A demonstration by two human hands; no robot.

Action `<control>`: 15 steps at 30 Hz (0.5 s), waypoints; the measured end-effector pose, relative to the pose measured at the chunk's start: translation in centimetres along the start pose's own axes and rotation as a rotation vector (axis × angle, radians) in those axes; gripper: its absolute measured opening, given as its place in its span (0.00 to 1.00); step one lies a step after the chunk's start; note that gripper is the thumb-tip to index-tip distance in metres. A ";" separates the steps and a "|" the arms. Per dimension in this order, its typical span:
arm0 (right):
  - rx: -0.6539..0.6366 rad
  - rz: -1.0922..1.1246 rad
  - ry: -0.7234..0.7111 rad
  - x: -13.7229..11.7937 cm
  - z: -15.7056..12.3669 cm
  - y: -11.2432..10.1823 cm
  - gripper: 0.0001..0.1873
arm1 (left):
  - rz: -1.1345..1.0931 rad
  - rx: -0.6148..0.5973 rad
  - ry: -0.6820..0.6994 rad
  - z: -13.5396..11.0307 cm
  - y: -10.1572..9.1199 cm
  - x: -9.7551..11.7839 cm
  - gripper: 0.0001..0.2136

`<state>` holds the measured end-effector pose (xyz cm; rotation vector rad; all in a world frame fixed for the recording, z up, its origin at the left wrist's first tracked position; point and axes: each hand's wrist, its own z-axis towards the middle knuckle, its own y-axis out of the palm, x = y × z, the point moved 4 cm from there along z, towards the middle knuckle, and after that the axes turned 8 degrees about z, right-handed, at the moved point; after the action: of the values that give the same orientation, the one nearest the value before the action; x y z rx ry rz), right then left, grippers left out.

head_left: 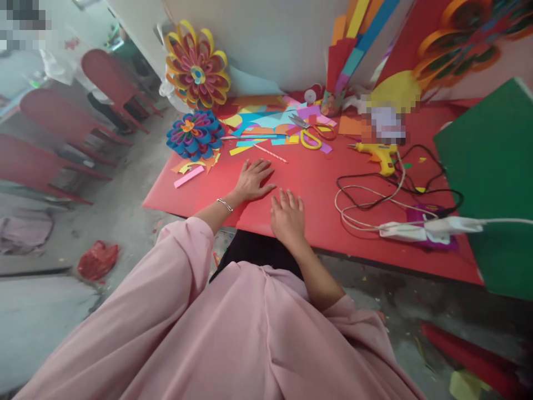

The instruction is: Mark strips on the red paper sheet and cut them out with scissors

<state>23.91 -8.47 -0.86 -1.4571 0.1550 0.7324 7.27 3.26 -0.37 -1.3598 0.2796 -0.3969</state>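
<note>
My left hand (253,180) lies palm down on the red tabletop (208,194), fingers spread, with a bracelet on its wrist. Near its fingertips is a thin pink pencil-like stick (270,153). My right hand (288,215) rests flat at the table's front edge, fingers apart and holding nothing. Beyond both hands lie yellow-handled scissors (310,139), a second pair with orange handles (327,131) and scattered paper scraps (262,119). A blue and purple paper flower (195,135) sits on the left, with a pink paper strip (189,176) in front of it.
On the right are a yellow glue gun (381,156), tangled cables (353,203), a white power strip (416,229) and a green board (491,189). At the back stand a yellow-petalled paper flower (196,72) and a holder of paper strips (333,103). Red chairs (58,122) line the left.
</note>
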 end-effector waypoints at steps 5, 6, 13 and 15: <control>-0.008 -0.049 0.020 0.1 0.3 -0.1 0.29 | -0.016 0.031 -0.017 0.3 0.2 0.0 0.26; -0.015 -0.059 0.023 0.1 0.3 -0.2 0.28 | -0.027 0.042 -0.011 0.4 0.2 0.0 0.25; -0.080 -0.148 0.032 -0.6 0.1 -0.5 0.28 | -0.079 0.071 0.008 0.1 0.4 -0.1 0.23; -0.067 -0.168 0.024 -0.8 0.1 -0.7 0.28 | -0.086 0.068 0.015 0.0 0.4 -0.1 0.24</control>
<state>23.66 -8.61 0.16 -1.5232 0.0261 0.5876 7.23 3.40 -0.81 -1.3060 0.2182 -0.4846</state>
